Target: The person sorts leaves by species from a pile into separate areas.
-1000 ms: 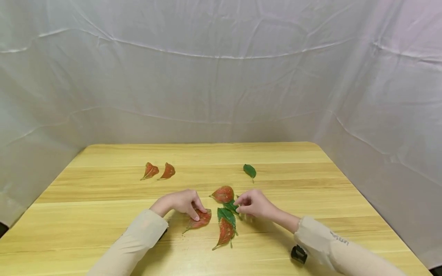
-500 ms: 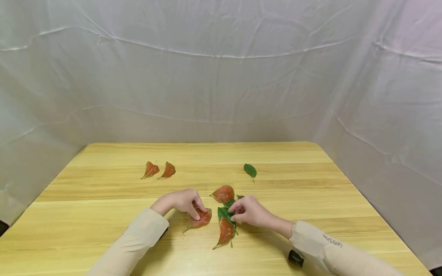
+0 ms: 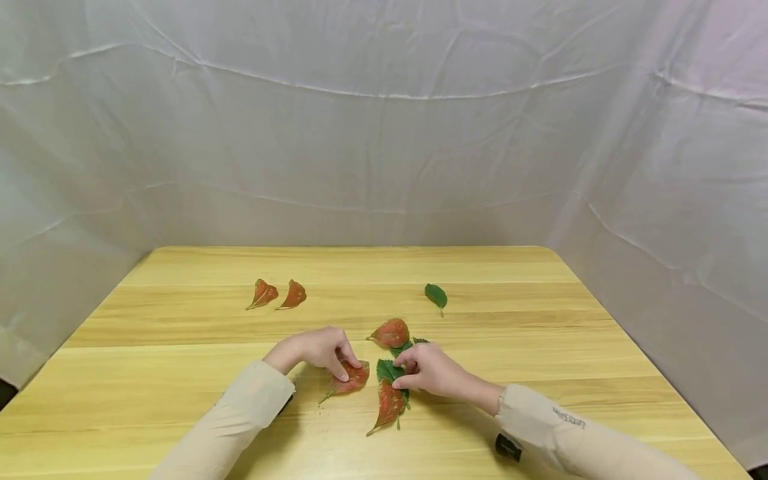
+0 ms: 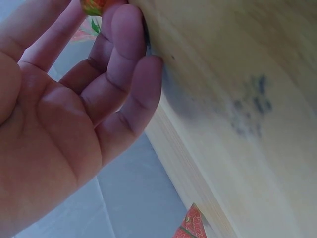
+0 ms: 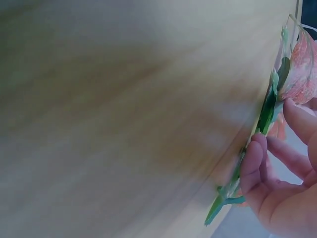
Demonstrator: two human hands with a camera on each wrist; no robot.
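In the head view my left hand (image 3: 312, 350) holds a red leaf (image 3: 355, 379) on the table with curled thumb and forefinger. Its palm and curled fingers show in the left wrist view, with only a scrap of red and green at the fingertips. My right hand (image 3: 435, 373) bends over a small pile, thumb and forefinger on a green leaf (image 3: 387, 369). Overlapping that leaf, another red leaf (image 3: 389, 405) points its stem toward the front; the right thumb touches its upper edge. Behind the pile lies a red leaf (image 3: 393, 331) partly over a green leaf (image 3: 401, 348).
Two red leaves (image 3: 293, 294) lie apart at the back left. A lone green leaf (image 3: 436, 295) is at the back right. The wooden table (image 3: 180, 373) is enclosed by pale hanging cloth (image 3: 384, 153) at the back and sides.
My right hand has come left and toward the front, from the rear green leaves to the front pile. That pile has shifted slightly left. The left hand has stayed on its red leaf.
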